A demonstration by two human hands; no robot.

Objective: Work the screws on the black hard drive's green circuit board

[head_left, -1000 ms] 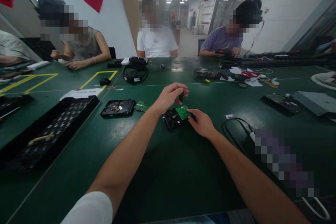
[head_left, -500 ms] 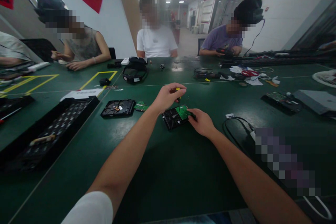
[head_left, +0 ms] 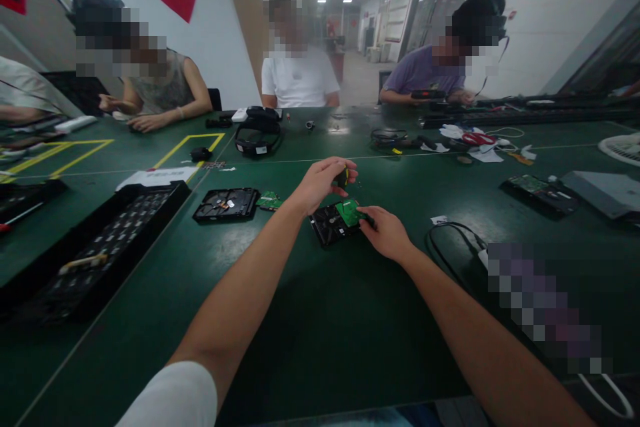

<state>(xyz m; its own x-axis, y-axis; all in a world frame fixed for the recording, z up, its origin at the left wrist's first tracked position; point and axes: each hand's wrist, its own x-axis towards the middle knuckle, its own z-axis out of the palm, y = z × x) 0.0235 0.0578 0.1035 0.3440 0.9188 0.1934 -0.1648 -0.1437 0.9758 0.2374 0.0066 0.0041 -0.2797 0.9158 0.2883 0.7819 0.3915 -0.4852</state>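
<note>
An open-backed black hard drive with a green circuit board on it lies on the table in front of me. My left hand is above its far edge, fingers closed around a small yellow-and-black screwdriver; its tip is hard to see. At the drive's right side my right hand pinches the edge, index fingertip touching the board. A dark piece shows between those fingers, and I cannot make out whether it belongs to the drive.
Left of my forearm lie another hard drive and a loose green board. A long black tray stands further left. To the right are a cable, another drive and a grey box. People sit across the table.
My left fingers have shifted around the screwdriver, whose handle now shows more black and is tilted differently. My right hand and the hard drive have hardly moved.
</note>
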